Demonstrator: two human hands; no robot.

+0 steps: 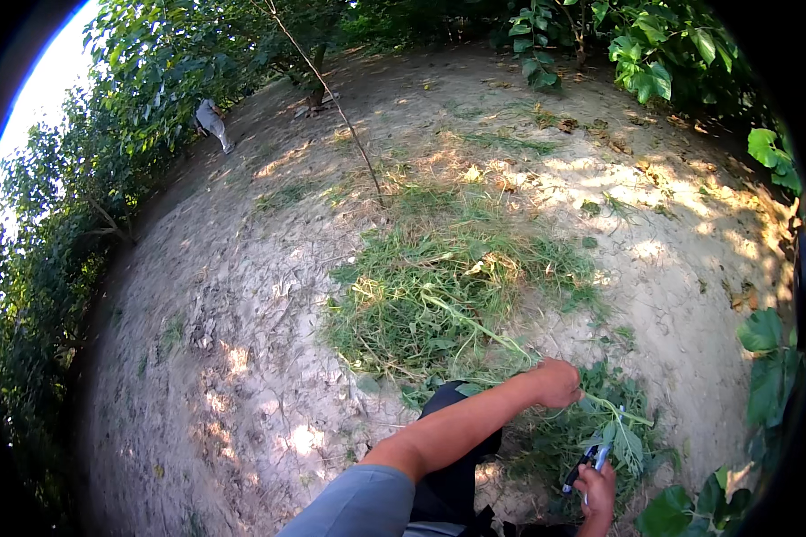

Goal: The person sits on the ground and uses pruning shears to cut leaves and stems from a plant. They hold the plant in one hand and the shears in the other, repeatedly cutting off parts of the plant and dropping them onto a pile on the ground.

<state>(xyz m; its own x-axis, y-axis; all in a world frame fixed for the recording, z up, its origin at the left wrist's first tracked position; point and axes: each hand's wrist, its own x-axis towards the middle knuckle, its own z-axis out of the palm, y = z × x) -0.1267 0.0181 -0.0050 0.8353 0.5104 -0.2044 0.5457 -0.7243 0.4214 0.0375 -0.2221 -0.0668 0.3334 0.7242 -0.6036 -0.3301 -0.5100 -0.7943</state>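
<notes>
My left hand [556,384] is closed around a long green plant stem [473,322]. One part of the stem runs back over the cut weeds, and a leafy part sticks out to the right of my fist. Lower right, my right hand [598,489] grips a pair of pruning shears [602,458] with dark and light blue handles. A drooping leaf [626,444] partly covers the blades, so whether they touch the stem cannot be made out. Beneath both hands lies a heap of leafy green cuttings [551,436].
A larger pile of cut grass and weeds [403,302] spreads ahead on dry soil [255,255]. A thin bare sapling [349,127] rises behind it. Broad-leaved branches [769,362] hang at the right. Far left, a person [212,123] stands near trees [154,74].
</notes>
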